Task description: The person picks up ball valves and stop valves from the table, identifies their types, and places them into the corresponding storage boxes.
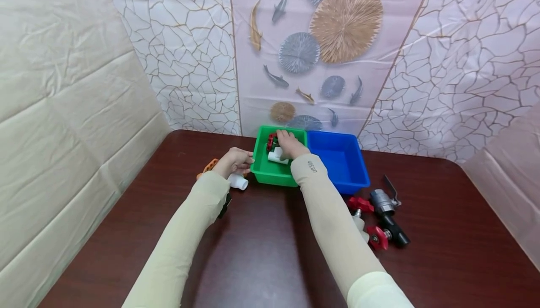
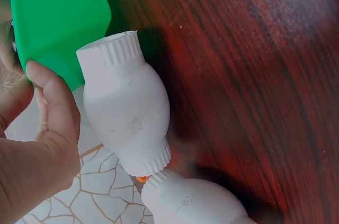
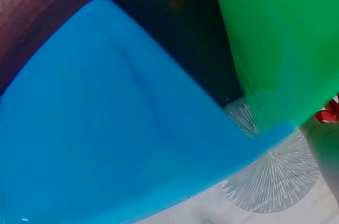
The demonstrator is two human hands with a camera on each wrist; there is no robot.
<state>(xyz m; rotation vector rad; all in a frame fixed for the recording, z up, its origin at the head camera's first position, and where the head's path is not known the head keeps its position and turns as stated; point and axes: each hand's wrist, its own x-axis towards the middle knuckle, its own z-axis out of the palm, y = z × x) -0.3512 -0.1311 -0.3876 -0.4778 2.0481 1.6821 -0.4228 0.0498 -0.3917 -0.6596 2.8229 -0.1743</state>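
My left hand (image 1: 237, 160) pinches the left rim of a green bin (image 1: 274, 178) between thumb and fingertip, as the left wrist view also shows. White bulbous fittings with ribbed ends (image 2: 127, 102) lie on the table below that hand. My right hand (image 1: 291, 145) reaches down into the green bin, beside a red handle (image 1: 271, 141) and a white pipe fitting (image 1: 277, 155). Its fingertips are partly hidden, so whether they grip either piece is unclear. In the right wrist view, only a sliver of red part (image 3: 328, 114) shows at the edge.
A blue bin (image 1: 341, 158) adjoins the green bin's right side. Right of it lie a metal lever valve (image 1: 382, 201), a black pipe piece (image 1: 395, 231) and red-handled valves (image 1: 377, 237). Orange parts (image 1: 207, 167) lie beyond my left hand. A patterned cloth wall (image 1: 198, 64) stands behind the table.
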